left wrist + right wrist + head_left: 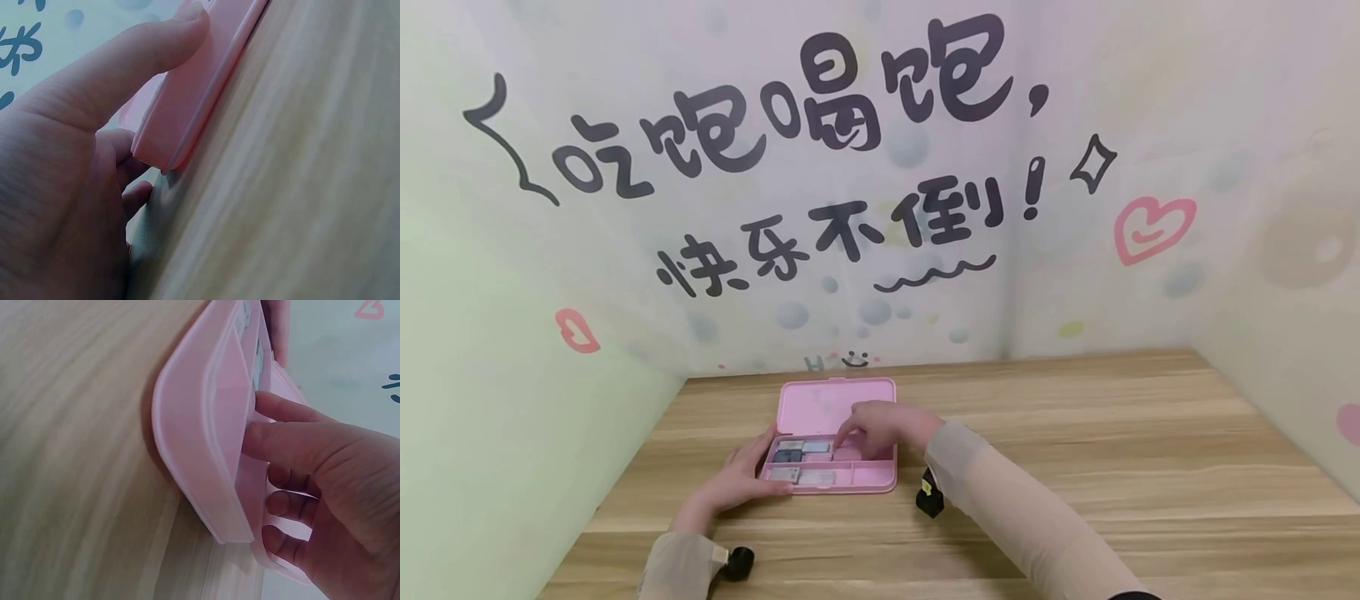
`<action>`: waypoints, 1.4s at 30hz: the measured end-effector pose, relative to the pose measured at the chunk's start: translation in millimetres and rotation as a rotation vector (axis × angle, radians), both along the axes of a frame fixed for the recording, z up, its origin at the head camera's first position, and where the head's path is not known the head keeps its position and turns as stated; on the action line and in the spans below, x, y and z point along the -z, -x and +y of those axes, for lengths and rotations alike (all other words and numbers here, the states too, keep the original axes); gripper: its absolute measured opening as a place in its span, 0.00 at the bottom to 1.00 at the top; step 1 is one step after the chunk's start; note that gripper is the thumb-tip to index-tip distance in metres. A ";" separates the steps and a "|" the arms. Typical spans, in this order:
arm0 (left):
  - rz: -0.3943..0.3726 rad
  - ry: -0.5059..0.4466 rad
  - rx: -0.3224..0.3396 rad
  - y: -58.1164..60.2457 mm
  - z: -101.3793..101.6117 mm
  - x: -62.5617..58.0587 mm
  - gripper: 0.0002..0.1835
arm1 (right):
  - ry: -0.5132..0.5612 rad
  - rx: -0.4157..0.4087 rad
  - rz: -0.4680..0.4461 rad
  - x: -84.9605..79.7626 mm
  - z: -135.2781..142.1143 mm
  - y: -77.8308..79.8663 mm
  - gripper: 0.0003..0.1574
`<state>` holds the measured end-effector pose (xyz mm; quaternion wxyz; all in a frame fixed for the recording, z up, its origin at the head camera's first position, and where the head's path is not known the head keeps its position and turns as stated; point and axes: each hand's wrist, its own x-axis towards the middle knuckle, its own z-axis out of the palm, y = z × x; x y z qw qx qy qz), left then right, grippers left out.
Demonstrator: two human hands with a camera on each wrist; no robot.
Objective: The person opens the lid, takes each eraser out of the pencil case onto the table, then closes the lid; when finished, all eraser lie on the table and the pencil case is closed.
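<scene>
A pink plastic box (874, 475) lies on the table with its lid (805, 404) raised at the back. Small flat pieces sit in its left part: a dark grey one (787, 457), a pale blue one (817, 447) and whitish ones (816, 477) in the front row. My left hand (737, 479) holds the box's left end, thumb along the front wall (194, 106) and fingers at the left side. My right hand (880, 425) reaches into the back compartment, index finger and thumb pointing down inside. What those fingertips touch is hidden behind the box wall (187, 406).
The wood-grain table (1075, 433) spreads out to the right and in front of the box. A printed wall (925, 317) stands behind it, a pale green wall (490, 375) on the left. Black wrist devices (930, 496) hang at both cuffs.
</scene>
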<state>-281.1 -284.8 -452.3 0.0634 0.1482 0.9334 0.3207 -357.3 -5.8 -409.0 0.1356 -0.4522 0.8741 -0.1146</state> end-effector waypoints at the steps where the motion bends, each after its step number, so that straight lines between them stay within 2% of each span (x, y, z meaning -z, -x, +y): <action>1: -0.003 -0.002 -0.001 -0.2 0.3 0.2 0.60 | 0.003 0.002 0.000 -0.3 1.2 0.0 0.29; 8: -0.008 -0.006 -0.003 -1.4 2.5 0.9 0.60 | 0.048 0.077 -0.033 0.5 11.5 2.2 0.31; 13: 0.000 0.001 0.003 -2.2 4.0 -0.3 0.60 | 0.106 0.108 -0.006 -1.6 22.1 -0.4 0.26; 16: 0.011 0.004 0.003 -1.7 3.8 -0.4 0.60 | 0.149 0.110 0.016 -3.3 31.9 -4.9 0.24; 21: 0.023 0.011 0.007 0.8 2.6 1.6 0.60 | 0.232 0.151 0.002 -2.3 50.4 -15.8 0.24; 29: 0.019 0.013 0.005 -1.6 0.4 -0.2 0.60 | 0.362 0.263 -0.096 9.2 78.0 -33.8 0.25; 34: 0.009 0.006 0.003 -3.4 0.0 -2.1 0.60 | 0.385 0.343 -0.108 9.2 93.5 -42.1 0.27; 42: 0.013 0.005 0.003 -5.6 1.9 -3.9 0.60 | 0.431 0.415 -0.091 0.0 118.0 -48.5 0.28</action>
